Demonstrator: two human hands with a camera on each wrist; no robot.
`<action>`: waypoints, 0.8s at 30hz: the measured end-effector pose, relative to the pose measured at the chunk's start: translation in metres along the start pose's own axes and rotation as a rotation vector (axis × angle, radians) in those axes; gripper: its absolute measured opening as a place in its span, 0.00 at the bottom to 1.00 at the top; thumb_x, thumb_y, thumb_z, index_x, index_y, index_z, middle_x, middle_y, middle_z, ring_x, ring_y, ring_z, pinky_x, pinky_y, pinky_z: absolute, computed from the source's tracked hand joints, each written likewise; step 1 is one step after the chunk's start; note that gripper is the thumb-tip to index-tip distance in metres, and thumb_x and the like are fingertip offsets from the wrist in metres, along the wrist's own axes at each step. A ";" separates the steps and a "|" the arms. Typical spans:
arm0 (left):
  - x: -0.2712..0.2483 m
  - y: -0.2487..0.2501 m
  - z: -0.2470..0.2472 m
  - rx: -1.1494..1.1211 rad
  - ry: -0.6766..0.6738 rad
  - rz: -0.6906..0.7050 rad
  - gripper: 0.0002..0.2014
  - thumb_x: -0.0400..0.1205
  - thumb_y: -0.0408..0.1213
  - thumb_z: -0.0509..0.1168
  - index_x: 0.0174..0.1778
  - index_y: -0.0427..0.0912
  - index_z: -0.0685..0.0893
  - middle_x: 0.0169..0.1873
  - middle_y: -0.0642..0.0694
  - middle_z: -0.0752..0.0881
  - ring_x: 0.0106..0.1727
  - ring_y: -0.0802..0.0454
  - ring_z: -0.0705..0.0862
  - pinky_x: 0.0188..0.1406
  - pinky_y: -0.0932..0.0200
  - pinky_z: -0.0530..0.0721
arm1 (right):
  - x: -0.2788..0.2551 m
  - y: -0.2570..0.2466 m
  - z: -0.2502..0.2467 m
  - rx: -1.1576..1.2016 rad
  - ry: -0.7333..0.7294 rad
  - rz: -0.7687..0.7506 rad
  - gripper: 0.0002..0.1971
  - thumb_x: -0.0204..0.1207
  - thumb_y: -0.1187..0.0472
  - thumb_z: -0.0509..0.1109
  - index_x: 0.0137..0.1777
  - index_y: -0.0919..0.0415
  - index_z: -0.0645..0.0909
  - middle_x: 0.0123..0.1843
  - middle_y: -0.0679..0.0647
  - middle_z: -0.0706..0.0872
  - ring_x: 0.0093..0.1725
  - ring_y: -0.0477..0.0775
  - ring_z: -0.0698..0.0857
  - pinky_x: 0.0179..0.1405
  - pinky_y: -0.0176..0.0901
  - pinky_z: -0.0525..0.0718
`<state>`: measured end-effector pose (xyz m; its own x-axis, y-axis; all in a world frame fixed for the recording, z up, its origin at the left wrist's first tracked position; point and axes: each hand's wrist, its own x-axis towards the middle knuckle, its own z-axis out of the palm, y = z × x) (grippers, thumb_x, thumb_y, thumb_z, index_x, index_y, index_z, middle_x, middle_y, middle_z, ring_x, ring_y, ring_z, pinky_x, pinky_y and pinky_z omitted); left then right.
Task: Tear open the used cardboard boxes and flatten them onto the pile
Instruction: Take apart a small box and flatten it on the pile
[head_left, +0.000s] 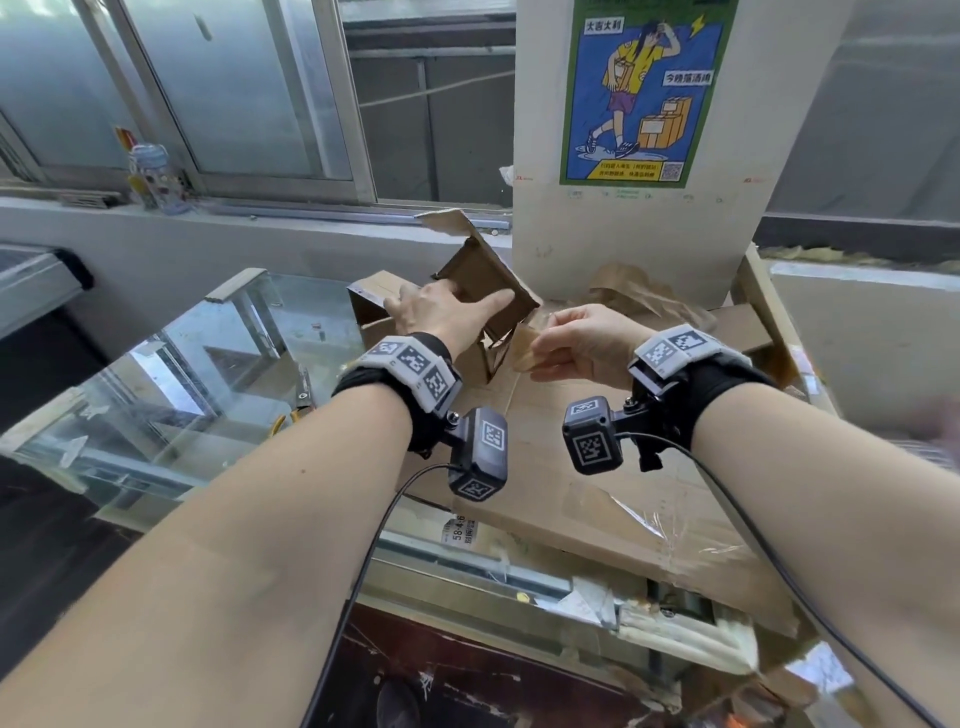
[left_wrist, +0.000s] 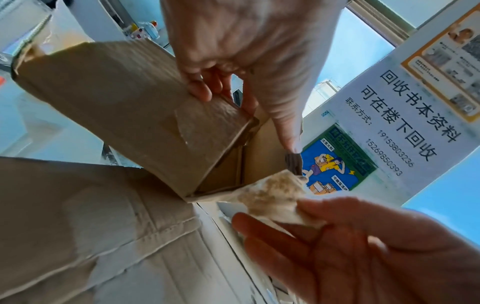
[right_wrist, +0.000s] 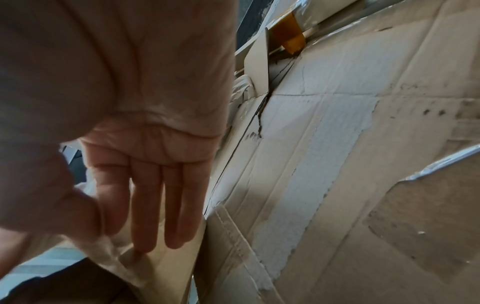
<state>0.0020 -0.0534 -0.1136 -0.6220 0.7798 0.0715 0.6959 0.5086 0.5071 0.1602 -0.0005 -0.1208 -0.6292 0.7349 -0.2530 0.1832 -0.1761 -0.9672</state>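
Cardboard that has softened tears unevenly, and we judge that to be the risk here: the tape strip (head_left: 527, 345) pinched in our right hand (head_left: 582, 340) could snap short or rip off only the paper face, leaving the seam shut. The small box (head_left: 467, 291) stands tilted, open, on the flattened pile (head_left: 597, 467) that covers the surface. Our left hand (head_left: 447, 309) grasps its near wall, and the right grip is just to the right of it.

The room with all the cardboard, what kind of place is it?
Probably a parcel or recycling collection point: a pile of flattened cardboard, a delivery-courier poster, and a printed notice giving phone numbers.
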 end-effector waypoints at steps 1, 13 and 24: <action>-0.001 -0.001 0.000 -0.001 0.001 -0.003 0.39 0.70 0.76 0.57 0.62 0.48 0.84 0.65 0.35 0.75 0.72 0.35 0.64 0.72 0.44 0.65 | 0.001 0.001 0.001 -0.003 0.007 -0.006 0.15 0.73 0.78 0.67 0.29 0.62 0.74 0.36 0.65 0.86 0.41 0.63 0.88 0.47 0.52 0.88; -0.001 0.013 -0.012 -0.262 0.266 0.125 0.22 0.75 0.62 0.66 0.47 0.44 0.82 0.52 0.44 0.83 0.58 0.44 0.71 0.63 0.50 0.72 | 0.004 -0.018 0.010 0.222 0.072 -0.236 0.15 0.70 0.77 0.72 0.29 0.62 0.73 0.32 0.60 0.85 0.35 0.57 0.88 0.43 0.50 0.89; 0.002 0.000 0.017 -0.504 -0.035 0.177 0.11 0.79 0.50 0.68 0.40 0.46 0.86 0.39 0.47 0.87 0.47 0.48 0.84 0.45 0.60 0.78 | 0.001 -0.020 0.005 -0.100 0.246 -0.223 0.13 0.67 0.71 0.78 0.33 0.61 0.76 0.39 0.59 0.83 0.38 0.52 0.82 0.42 0.48 0.86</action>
<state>0.0069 -0.0460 -0.1277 -0.4924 0.8539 0.1685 0.5247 0.1368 0.8402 0.1524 0.0004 -0.1023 -0.4638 0.8859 -0.0106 0.1425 0.0627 -0.9878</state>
